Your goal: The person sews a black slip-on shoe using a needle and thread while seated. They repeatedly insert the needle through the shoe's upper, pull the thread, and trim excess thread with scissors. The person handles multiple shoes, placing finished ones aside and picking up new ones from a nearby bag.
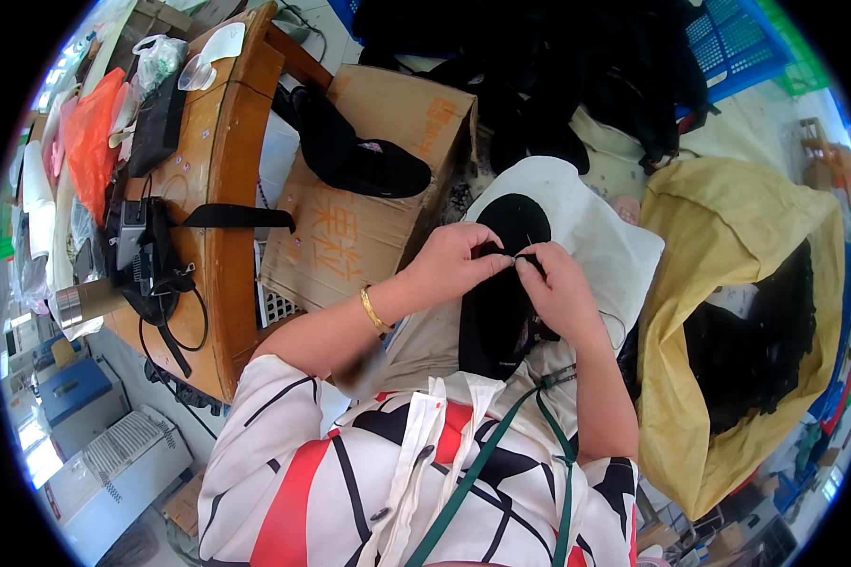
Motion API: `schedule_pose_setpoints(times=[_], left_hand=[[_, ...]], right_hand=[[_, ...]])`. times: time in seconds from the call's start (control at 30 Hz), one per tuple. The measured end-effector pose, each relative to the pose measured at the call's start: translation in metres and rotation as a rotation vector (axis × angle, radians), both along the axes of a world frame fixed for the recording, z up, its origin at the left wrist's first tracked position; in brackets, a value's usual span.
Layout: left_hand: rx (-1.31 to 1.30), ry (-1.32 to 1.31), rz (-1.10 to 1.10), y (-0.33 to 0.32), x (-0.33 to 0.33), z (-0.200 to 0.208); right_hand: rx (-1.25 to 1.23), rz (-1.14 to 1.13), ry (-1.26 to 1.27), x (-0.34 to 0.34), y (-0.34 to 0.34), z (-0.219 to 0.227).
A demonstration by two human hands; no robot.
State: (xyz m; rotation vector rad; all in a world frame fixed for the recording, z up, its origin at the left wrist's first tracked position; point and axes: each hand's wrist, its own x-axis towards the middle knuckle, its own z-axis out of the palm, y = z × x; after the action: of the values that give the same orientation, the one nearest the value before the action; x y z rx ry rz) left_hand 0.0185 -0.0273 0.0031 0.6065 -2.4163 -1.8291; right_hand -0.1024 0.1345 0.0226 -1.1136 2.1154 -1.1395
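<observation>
A black cloth shoe lies lengthwise on a white cloth over my lap, toe pointing away from me. My left hand comes in from the left, thumb and forefinger pinching the black fabric near the shoe's opening. From the right, my right hand is closed in a pinch at the same spot, its fingertips almost touching the left ones. A thin pale line like a needle or thread shows just above the fingertips, too fine to make out. A green cord with a metal clasp hangs over my front.
Black shoes rest on a cardboard box at the left. Beside it stands a wooden table with a black bag. On the right is a yellow sack of black pieces. Dark items and a blue basket lie beyond.
</observation>
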Motion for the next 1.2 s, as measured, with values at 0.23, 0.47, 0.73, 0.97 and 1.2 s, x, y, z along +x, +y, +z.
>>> schedule_pose_setpoints(times=[0.23,0.47,0.73,0.97,1.2], left_hand=[[-0.194,0.027,0.035,-0.005,-0.008,0.008],[-0.712,0.3,-0.131,0.008,-0.003,0.022],[-0.791,0.269,-0.031,0.018,-0.003,0.013],[-0.953,0.306,-0.088,0.018,-0.004,-0.009],[-0.805,0.271,-0.112,0.019,-0.007,-0.008]], right_hand=[[0.267,0.056,0.007,0.012,0.015,0.019],[0.27,-0.086,0.681,0.008,0.025,0.027],[-0.71,-0.351,-0.536,0.03,-0.018,0.015],[-0.741,-0.356,-0.894,0.062,0.007,0.007],[-0.575,-0.125,-0.345,0.082,0.026,0.02]])
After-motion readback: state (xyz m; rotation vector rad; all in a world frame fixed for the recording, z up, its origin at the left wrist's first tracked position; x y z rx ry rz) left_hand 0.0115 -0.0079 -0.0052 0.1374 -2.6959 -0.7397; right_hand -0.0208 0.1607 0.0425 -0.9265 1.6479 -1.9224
